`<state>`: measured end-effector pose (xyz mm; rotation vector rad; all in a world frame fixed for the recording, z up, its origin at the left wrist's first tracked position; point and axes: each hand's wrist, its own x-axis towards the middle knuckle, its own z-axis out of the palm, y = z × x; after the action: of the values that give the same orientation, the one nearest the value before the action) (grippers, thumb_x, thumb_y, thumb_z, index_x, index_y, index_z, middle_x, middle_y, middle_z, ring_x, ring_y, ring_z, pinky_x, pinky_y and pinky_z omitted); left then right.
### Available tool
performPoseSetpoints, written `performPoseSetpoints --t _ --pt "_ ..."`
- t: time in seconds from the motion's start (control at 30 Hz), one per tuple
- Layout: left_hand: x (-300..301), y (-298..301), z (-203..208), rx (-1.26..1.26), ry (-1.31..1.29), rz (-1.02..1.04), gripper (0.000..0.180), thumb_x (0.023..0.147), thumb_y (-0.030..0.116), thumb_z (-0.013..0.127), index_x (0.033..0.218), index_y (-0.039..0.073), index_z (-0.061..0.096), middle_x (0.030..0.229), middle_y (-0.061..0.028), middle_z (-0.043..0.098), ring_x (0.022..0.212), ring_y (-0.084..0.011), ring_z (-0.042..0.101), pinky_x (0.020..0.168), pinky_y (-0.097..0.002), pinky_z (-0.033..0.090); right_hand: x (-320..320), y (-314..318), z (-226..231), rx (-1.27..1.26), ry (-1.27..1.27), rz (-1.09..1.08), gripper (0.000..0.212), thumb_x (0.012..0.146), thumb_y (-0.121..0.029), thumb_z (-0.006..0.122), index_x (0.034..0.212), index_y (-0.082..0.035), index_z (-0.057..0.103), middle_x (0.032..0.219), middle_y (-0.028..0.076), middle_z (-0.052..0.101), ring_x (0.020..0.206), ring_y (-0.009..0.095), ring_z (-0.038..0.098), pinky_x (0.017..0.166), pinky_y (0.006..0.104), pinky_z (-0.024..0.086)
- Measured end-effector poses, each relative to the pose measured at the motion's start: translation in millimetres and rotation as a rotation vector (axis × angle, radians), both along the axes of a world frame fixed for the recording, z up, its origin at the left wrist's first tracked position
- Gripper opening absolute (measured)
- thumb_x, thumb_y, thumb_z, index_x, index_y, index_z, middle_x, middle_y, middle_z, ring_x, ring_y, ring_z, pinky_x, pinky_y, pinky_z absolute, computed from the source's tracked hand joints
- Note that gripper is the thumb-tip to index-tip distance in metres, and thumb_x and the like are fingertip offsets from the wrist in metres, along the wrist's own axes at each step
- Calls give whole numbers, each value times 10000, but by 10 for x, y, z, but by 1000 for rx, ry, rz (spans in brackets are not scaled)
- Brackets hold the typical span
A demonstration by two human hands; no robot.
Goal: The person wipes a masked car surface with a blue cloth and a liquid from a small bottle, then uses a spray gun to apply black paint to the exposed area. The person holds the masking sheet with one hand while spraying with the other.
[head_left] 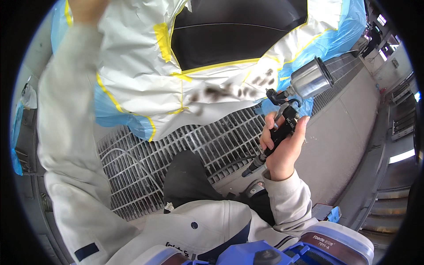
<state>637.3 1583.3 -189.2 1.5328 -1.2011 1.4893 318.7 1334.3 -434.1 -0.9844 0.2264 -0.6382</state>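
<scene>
A spray gun point(282, 128) with a black grip and a silver paint cup point(311, 79) is held up in my right hand point(287, 150), its fingers wrapped round the handle. The cup leans to the right and the nozzle end faces the masked panel. My left arm reaches far forward; only a blurred part of my left hand point(90, 9) shows at the top edge, its fingers out of the frame. Ahead lies a glossy black panel point(238, 37), framed by white masking paper point(132, 84) and yellow tape point(221, 65). Dark spray spots point(212, 93) mark the paper below it.
Blue plastic sheeting point(119, 123) edges the masking. Underfoot is a metal floor grating point(137, 176) with a pale hose point(128, 152) lying on it. An air hose point(234, 164) runs near the gun's handle. A grey wall point(340, 128) stands to the right.
</scene>
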Motion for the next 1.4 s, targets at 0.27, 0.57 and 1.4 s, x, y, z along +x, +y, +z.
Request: performPoseSetpoints --t 0.27,0.57,1.4 --pt "-894 -388 -2433 298 819 225 326 896 333 856 804 45 733 709 -167 688 635 -364 665 595 -421 507 24 -153 -292 -103 35 -45 692 1100 -684 345 1242 -32 531 940 65 587 516 92 407 479 256 360" --pt "-534 -625 -2790 310 771 670 480 893 568 787 748 111 769 682 -161 699 645 -407 678 566 -481 512 -268 -169 -330 -116 84 -93 748 1106 -693 274 1535 -107 452 917 75 574 493 89 373 488 261 361" --pt "-647 -1886 -2819 370 936 595 445 936 511 760 875 73 813 829 -212 747 809 -452 725 727 -512 584 -90 -284 -263 -103 14 -34 673 1135 -543 384 1545 -22 499 924 40 582 545 47 417 481 208 319"
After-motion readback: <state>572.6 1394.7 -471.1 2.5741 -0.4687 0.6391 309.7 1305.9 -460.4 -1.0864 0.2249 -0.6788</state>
